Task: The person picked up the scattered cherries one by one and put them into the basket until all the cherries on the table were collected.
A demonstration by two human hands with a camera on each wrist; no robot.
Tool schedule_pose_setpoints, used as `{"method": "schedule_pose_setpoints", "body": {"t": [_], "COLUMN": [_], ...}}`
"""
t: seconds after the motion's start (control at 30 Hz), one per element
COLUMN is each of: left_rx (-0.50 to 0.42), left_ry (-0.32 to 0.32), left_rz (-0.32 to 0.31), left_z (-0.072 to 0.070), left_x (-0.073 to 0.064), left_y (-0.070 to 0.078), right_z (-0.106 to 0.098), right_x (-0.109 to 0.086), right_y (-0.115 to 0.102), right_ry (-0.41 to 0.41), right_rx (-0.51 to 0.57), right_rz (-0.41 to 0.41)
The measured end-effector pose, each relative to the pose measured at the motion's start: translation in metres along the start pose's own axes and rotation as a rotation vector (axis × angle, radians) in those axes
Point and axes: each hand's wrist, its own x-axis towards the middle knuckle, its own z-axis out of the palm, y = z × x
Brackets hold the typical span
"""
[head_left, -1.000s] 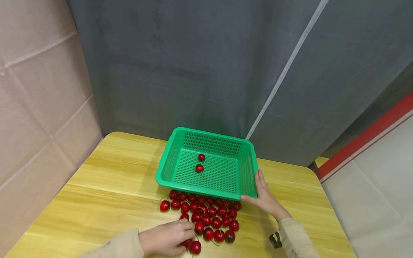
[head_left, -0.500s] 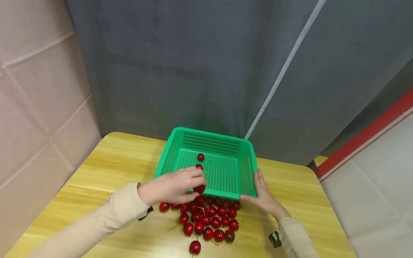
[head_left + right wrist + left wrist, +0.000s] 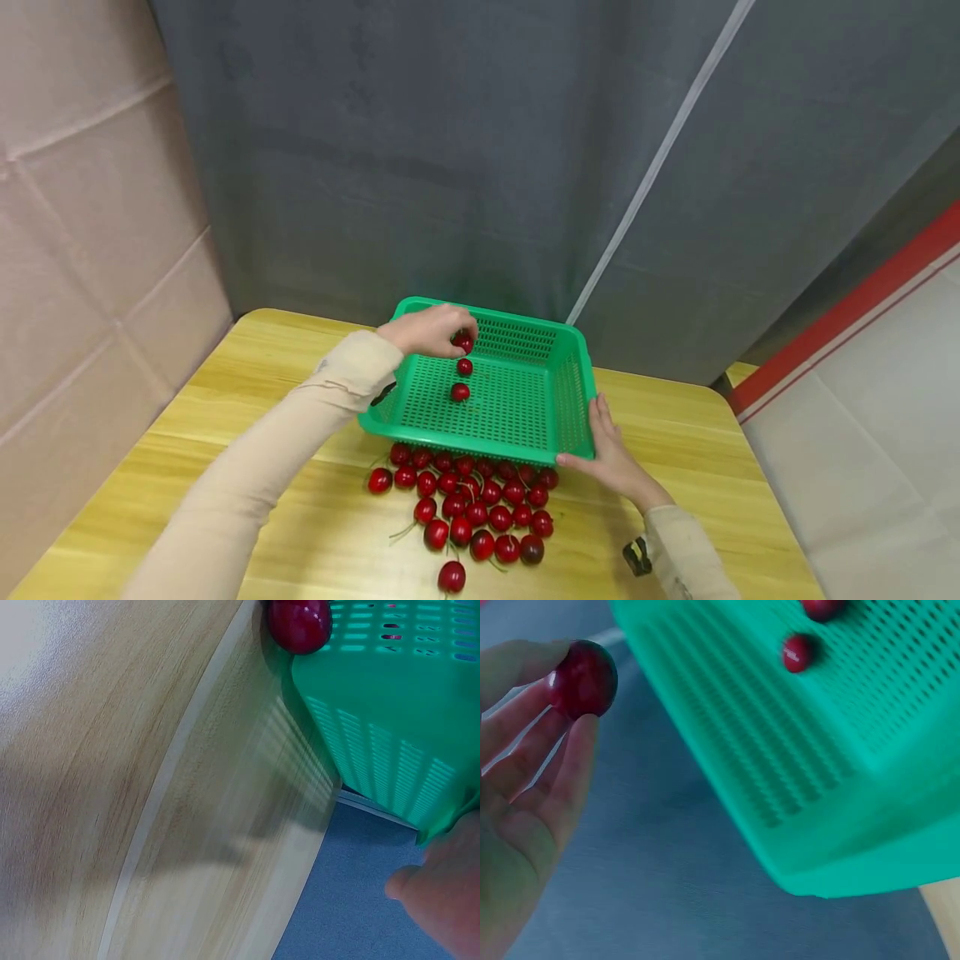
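My left hand pinches a dark red cherry between thumb and fingertips, raised over the back left part of a green perforated plastic basket. Two cherries lie on the basket floor, the nearer cherry in front of the other cherry. My right hand rests against the basket's near right corner. Its thumb lies at the front rim and its fingers lie straight along the right side. Several loose cherries with stems spread over the table before the basket.
The basket stands on a light wooden table, near its back edge. A dark grey curtain hangs directly behind. One cherry lies apart at the front. A pale panelled wall borders the left side.
My left hand has picked a cherry from the table group and carried it up and away over the basket. The right hand has stayed at the basket's corner.
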Motion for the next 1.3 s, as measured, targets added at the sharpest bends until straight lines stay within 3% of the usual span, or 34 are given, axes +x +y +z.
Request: {"method": "schedule_pose_setpoints", "body": {"t": [0.2,0.43,0.6,0.73,0.93,1.3], "left_rx": [-0.041,-0.102,-0.164,-0.195,-0.156,-0.149], "left_ry": [-0.112,-0.127,-0.132,-0.144,-0.167,-0.181], "left_rz": [-0.212,-0.394,-0.49,-0.532,-0.552,-0.543], "left_z": [0.006,0.016,0.028,0.037,0.046,0.044], "left_x": [0.017,0.024,0.025,0.024,0.023,0.027], "left_y": [-0.023,-0.034,-0.035,-0.036,-0.036,-0.036], "right_z": [0.001,0.0,0.002,0.003,0.003,0.002], "right_x": [-0.001,-0.003,-0.006,-0.008,-0.008,-0.006], "right_y": [-0.001,-0.003,-0.003,-0.004,-0.004,-0.003], "right_ry": [-0.003,0.0,-0.006,-0.005,-0.008,-0.009], "right_rx": [0.0,0.004,0.006,0.012,0.019,0.007], "right_rz": [0.01,0.006,0.006,-0.001,-0.001,0.009]}}
